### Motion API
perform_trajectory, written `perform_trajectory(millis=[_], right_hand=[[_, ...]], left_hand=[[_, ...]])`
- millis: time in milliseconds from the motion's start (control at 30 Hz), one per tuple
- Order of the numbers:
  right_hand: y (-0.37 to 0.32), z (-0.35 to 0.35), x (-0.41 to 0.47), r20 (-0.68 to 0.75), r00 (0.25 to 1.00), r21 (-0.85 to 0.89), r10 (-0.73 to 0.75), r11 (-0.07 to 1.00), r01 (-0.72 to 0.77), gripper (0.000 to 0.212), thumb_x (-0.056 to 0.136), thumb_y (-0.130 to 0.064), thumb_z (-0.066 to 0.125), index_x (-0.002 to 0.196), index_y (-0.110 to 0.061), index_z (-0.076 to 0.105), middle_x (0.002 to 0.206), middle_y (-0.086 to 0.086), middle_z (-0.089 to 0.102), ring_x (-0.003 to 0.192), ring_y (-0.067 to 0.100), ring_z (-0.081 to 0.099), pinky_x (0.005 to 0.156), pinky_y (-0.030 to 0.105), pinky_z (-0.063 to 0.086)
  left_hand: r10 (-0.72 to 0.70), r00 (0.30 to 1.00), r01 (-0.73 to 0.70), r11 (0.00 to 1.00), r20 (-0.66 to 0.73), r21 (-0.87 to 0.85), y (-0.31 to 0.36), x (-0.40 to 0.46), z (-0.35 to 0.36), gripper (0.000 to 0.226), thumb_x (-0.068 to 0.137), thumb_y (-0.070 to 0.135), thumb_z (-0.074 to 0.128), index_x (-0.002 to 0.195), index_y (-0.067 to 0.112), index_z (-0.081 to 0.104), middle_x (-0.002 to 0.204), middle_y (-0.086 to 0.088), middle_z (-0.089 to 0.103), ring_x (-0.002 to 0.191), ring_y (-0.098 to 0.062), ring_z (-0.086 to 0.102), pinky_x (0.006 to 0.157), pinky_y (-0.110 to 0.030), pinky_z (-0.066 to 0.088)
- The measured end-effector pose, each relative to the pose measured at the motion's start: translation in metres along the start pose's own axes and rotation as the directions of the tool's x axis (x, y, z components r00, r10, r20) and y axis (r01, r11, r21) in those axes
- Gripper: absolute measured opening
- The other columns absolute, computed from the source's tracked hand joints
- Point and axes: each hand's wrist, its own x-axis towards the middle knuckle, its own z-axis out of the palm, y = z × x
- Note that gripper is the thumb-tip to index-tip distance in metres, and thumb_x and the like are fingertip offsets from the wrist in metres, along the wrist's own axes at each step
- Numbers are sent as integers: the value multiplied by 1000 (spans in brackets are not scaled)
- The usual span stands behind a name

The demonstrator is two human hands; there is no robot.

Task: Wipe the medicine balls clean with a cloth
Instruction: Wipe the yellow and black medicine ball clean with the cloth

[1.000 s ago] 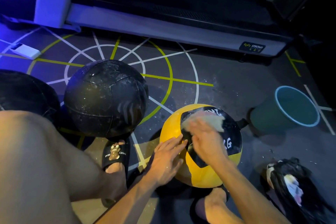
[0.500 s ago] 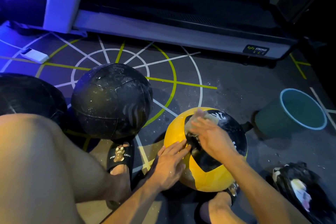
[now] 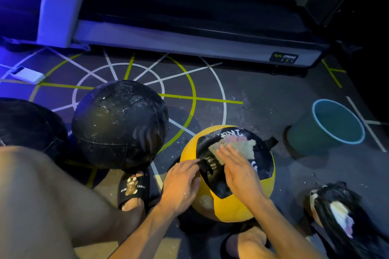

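Observation:
A yellow and black medicine ball (image 3: 235, 206) sits on the floor in front of me, between my feet. My right hand (image 3: 239, 171) presses a pale cloth (image 3: 237, 146) flat against the ball's black top panel, fingers straight. My left hand (image 3: 182, 183) rests on the ball's left side, its fingers touching a black strap. A large black medicine ball (image 3: 120, 124), speckled with white dust, stands to the left. Another dark ball (image 3: 27, 126) shows at the far left edge, partly hidden by my knee.
A teal bucket (image 3: 328, 126) lies tipped on the floor at the right. A black bag with white scraps (image 3: 341, 214) sits at the lower right. A treadmill base (image 3: 189, 46) runs across the back. A white box (image 3: 27, 74) lies at the far left.
My right hand has flattened out and slid the cloth across the ball's top, spreading it wider. The left hand has stayed on the ball's side. The camera has moved closer.

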Motion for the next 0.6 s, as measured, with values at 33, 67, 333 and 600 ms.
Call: perform_trajectory(millis=[33,67,333,600], right_hand=[[-4,5,-3,3,999,-12,-50,999,50,51,95,-11,40,140,-12,62,148,2,57,144,17,45,119,38,34],[-7,9,-6,3,995,-26,-101,995,101,51,93,-11,39,137,-11,64,145,3,59,141,18,49,118,36,33],[23,-9,0,70,968,-8,-241,970,242,52,94,-7,47,140,-24,61,150,-8,54,142,13,47,119,30,34],[44,-15,6,-77,938,210,337,926,-315,43,97,-2,56,135,-18,67,144,2,60,139,20,52,119,34,34]], left_hand=[[27,999,-27,999,-29,-18,3,2,0,47,96,39,46,136,24,63,148,10,55,136,-14,50,113,-36,41],[45,998,-47,998,-49,-37,6,5,1,46,96,36,51,139,23,62,147,10,57,133,-12,51,111,-34,42],[85,981,-96,994,-177,-56,4,-3,19,40,93,31,53,127,24,72,137,15,64,125,-7,61,102,-30,49],[80,964,-98,993,-255,-59,0,0,25,33,93,34,55,115,24,78,130,19,68,120,0,59,109,-10,32]])
